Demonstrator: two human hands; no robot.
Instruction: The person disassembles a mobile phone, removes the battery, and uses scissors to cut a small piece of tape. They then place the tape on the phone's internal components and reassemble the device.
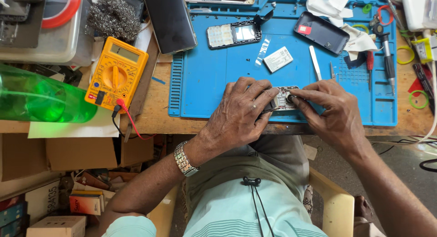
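Observation:
A small opened mobile phone body [286, 99] lies on the near edge of the blue work mat [214, 78]. My left hand [241, 112] grips its left side, a metal watch on the wrist. Fingertips of my right hand [330, 109] press on the round part at the phone's middle. Most of the phone is hidden under both hands. Beyond them on the mat lie a white battery [278, 59], a black keypad frame [234, 34], a black back cover [321, 32], a white pry tool [315, 62] and tweezers [332, 72].
A yellow multimeter [117, 73] with red and black leads sits left of the mat, beside a green plastic bottle [38, 97]. A screwdriver [388, 55] and rubber bands lie at right. A dark tablet [169, 19] and steel wool [113, 14] are at the back. Cardboard boxes stand under the bench.

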